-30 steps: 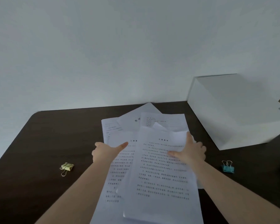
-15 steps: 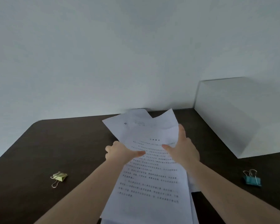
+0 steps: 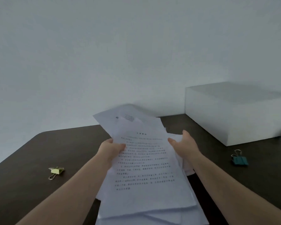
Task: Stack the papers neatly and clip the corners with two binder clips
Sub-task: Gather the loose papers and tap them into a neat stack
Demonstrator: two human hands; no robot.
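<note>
Both hands, left hand (image 3: 111,147) at nine o'clock and right hand (image 3: 185,144) at three, grip the uneven papers (image 3: 146,168) above the dark table (image 3: 31,159).

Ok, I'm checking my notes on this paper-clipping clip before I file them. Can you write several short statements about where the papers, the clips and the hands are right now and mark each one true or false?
1. Both hands hold the papers: the left hand on the left edge, the right hand on the right edge. True.
2. The yellow binder clip is already clamped on a corner. False: it lies loose on the table, left of the papers.
3. The teal binder clip lies on the table to the right of the papers. True.
4. The sheets are squared into a neat stack. False: their edges and corners fan out unevenly.
5. The white box sits on top of the papers. False: it stands on the table, at far right.
</note>
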